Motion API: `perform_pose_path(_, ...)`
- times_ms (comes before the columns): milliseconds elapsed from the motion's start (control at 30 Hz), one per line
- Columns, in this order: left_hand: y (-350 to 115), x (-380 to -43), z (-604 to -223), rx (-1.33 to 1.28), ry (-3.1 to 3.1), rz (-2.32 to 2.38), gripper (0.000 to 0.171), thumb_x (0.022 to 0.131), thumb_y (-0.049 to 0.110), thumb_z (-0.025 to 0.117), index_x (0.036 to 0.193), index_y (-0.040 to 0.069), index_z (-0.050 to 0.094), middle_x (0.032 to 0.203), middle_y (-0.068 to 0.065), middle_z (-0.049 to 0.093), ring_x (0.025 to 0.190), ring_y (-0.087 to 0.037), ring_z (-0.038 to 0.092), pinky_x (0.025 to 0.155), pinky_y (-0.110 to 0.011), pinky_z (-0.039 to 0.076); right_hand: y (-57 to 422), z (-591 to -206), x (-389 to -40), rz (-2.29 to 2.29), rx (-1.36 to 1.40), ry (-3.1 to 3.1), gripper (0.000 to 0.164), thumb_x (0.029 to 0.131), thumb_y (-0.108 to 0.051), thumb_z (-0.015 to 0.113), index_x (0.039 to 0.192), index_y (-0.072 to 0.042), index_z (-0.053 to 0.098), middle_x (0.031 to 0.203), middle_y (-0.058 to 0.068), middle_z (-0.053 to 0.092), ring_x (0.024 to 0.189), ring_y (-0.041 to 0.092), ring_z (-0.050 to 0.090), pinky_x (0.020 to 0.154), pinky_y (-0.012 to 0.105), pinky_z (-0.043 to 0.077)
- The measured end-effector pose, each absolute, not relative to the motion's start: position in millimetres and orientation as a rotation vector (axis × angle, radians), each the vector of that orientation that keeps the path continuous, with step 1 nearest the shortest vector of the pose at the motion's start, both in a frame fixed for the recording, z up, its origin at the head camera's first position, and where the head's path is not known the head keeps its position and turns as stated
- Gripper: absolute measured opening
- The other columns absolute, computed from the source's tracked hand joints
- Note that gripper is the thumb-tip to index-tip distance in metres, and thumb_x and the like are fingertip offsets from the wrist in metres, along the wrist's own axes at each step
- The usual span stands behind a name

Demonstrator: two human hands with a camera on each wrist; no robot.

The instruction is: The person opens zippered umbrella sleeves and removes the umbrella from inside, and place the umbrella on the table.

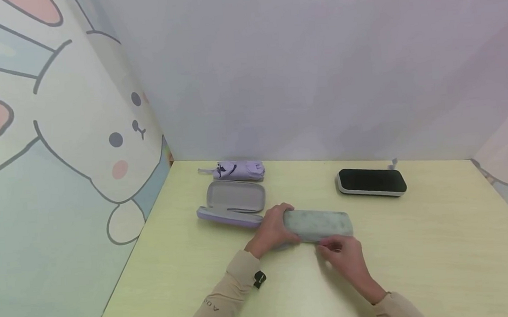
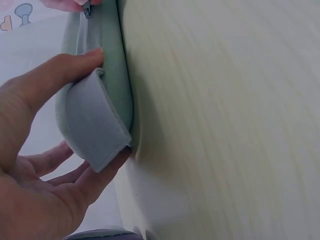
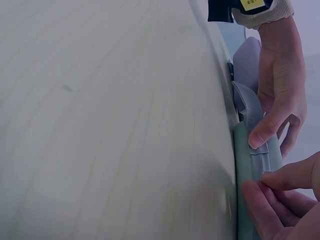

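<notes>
A pale green zippered case (image 1: 318, 224) lies crosswise in front of me. My left hand (image 1: 273, 230) grips its left end, thumb near the zipper and fingers round the far side. A grey ribbed strap loop (image 2: 97, 120) is at that end, within the left hand's grasp. Along the case's near side, my right hand (image 1: 344, 258) pinches at the zipper; its metal pull (image 2: 87, 12) shows by the fingertips in the left wrist view. Just left of the left hand, a lilac hinged case lies open, its grey-lined half (image 1: 236, 197) behind and its other half (image 1: 229, 217) tilted toward me.
Behind the lilac case lies a folded purple umbrella (image 1: 239, 171) with a wrist strap. At the back right is a black-topped, white-sided box (image 1: 372, 181), with a small greyish piece (image 1: 393, 163) sticking up behind it. Walls border the pale yellow table (image 1: 441, 243) at the back and left.
</notes>
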State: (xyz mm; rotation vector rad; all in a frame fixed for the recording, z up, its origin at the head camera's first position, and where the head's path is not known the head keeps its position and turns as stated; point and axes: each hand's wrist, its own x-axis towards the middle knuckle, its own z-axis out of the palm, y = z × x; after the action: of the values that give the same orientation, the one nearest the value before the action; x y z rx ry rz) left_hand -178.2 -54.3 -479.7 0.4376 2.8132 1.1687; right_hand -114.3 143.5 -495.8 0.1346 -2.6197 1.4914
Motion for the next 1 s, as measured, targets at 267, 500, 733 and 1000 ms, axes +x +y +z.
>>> perform_pose_path(267,-55,-176,-480,0.433,2.817,1.163,0.077,0.052,0.019,0.092,0.119,0.005,0.058,0.112,-0.009,0.062,0.102,-0.023,0.056,0.090,-0.033,0.045,135,-495,-116,1.515,0.152,-2.633,0.009,0.073,0.005,0.075,0.075,-0.004,0.072,0.069,0.003,0.068,0.065,0.013,0.064,0.060,0.023,0.051)
perform_pose_path(500,-55,-176,-483,0.442,2.830,1.169,0.078,0.052,0.020,0.091,0.120,0.006,0.058,0.112,-0.009,0.061,0.102,-0.023,0.056,0.090,-0.033,0.045,128,-496,-117,1.494,0.199,-2.615,0.011,0.071,0.008,0.074,0.073,-0.003,0.071,0.068,0.002,0.068,0.065,0.013,0.064,0.062,0.024,0.052)
perform_pose_path(733,-54,-176,-485,0.421,2.816,1.168,0.078,0.052,0.021,0.092,0.121,0.008,0.058,0.113,-0.007,0.061,0.103,-0.023,0.055,0.090,-0.034,0.045,123,-497,-117,1.507,0.202,-2.602,0.012,0.071,0.009,0.074,0.073,-0.002,0.071,0.069,0.004,0.068,0.065,0.015,0.065,0.062,0.025,0.053)
perform_pose_path(1000,-55,-175,-484,0.430,2.814,1.187,0.080,0.050,0.020,0.091,0.121,0.007,0.057,0.113,-0.008,0.060,0.102,-0.022,0.054,0.089,-0.034,0.045,118,-501,-119,1.461,0.293,-2.567,0.012,0.070,0.009,0.075,0.073,-0.002,0.072,0.069,0.002,0.068,0.065,0.014,0.065,0.062,0.026,0.053)
